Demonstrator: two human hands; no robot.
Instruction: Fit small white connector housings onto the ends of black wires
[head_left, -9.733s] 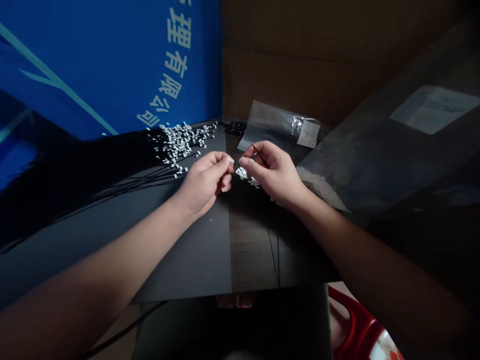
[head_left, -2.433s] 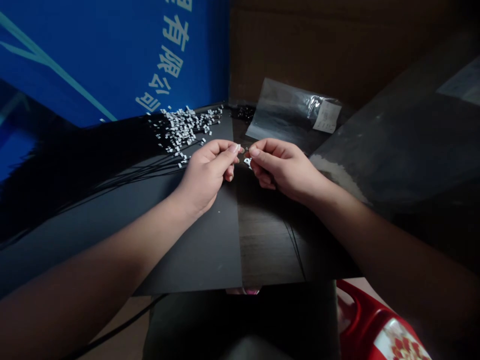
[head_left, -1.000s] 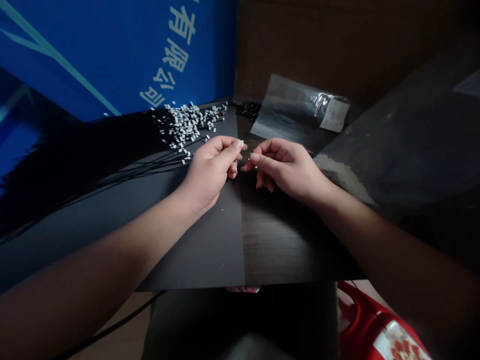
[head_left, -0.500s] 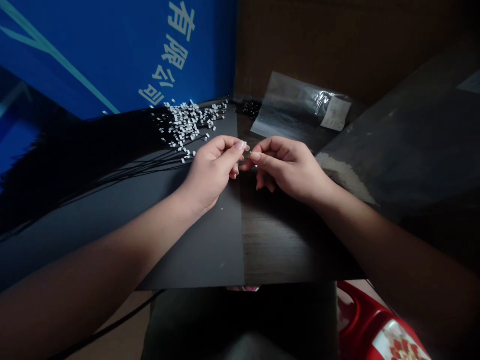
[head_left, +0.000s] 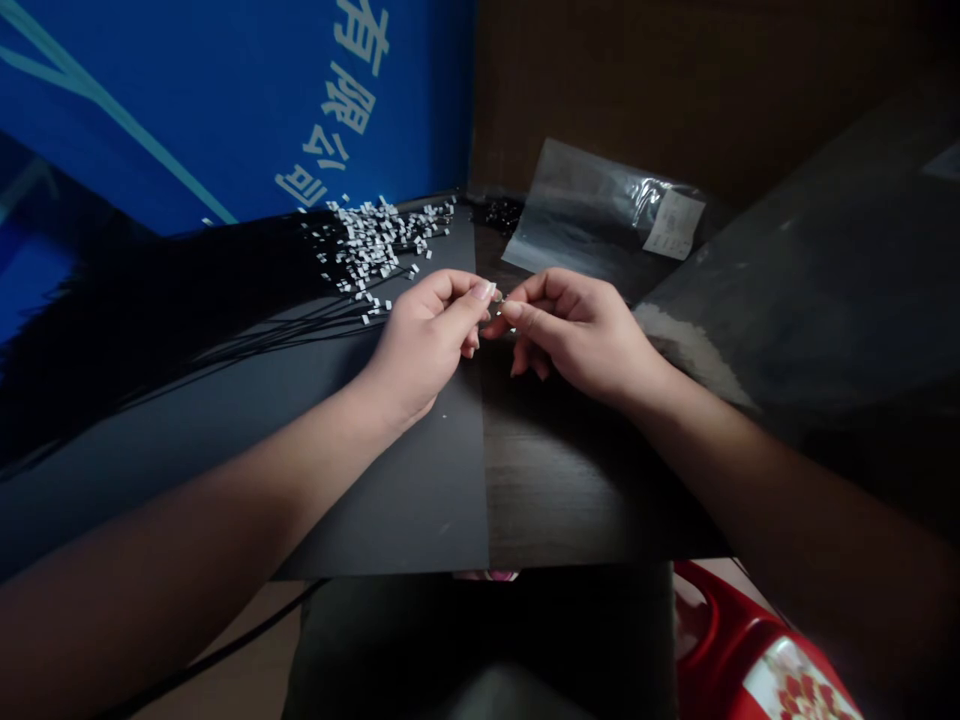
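Observation:
My left hand (head_left: 427,335) and my right hand (head_left: 570,330) meet above the black sheet (head_left: 390,490), fingertips nearly touching. The left fingers pinch a tiny pale connector (head_left: 499,298), partly hidden and hard to make out. The right thumb and forefinger close on what looks like a thin black wire (head_left: 510,318), barely visible at this size. Behind my left hand lies a heap of several small white connectors (head_left: 371,245). Long thin black wires (head_left: 225,350) fan out to the left beneath them.
A clear plastic bag (head_left: 592,205) with a paper label lies beyond my right hand, next to a small pile of black parts (head_left: 502,212). A blue printed banner (head_left: 225,100), cardboard (head_left: 637,90) and a large dark plastic sheet (head_left: 810,280) surround the dark wooden table (head_left: 555,480). A red plastic object (head_left: 720,640) sits below its front edge.
My hands have drawn closer together, with the fingertips now almost meeting. The white pieces seen earlier near my right hand no longer show. The view has shifted slightly.

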